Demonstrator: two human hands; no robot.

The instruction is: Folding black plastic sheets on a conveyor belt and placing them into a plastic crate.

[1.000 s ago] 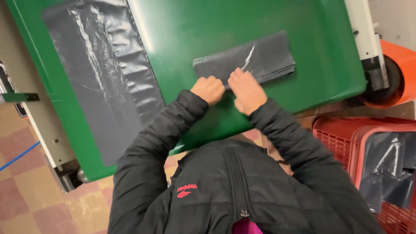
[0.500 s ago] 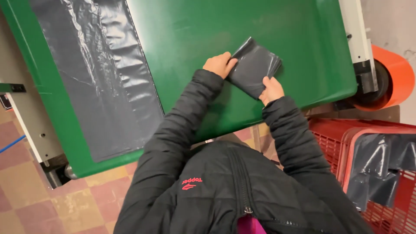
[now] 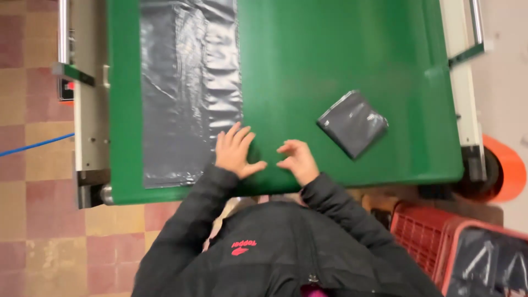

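My left hand (image 3: 235, 150) lies flat on the green table (image 3: 330, 55), fingers spread, its fingertips at the right edge of a long flat dark grey plastic bag (image 3: 187, 82). Just to its right, my right hand (image 3: 297, 160) hovers over the green surface with fingers loosely curled and nothing in it. A small folded square of dark grey plastic bag (image 3: 352, 122) rests on the table to the right of my right hand, apart from it. Black jacket sleeves cover both my arms.
A red plastic crate (image 3: 434, 242) holding dark bags stands at the lower right. An orange roll (image 3: 503, 168) sits beyond the table's right edge. A metal machine frame (image 3: 88, 110) runs along the left side over a tiled floor.
Both hands let go of the folded bag, which now lies to the right. My hands moved left, and the left one reached the edge of the long flat bag.
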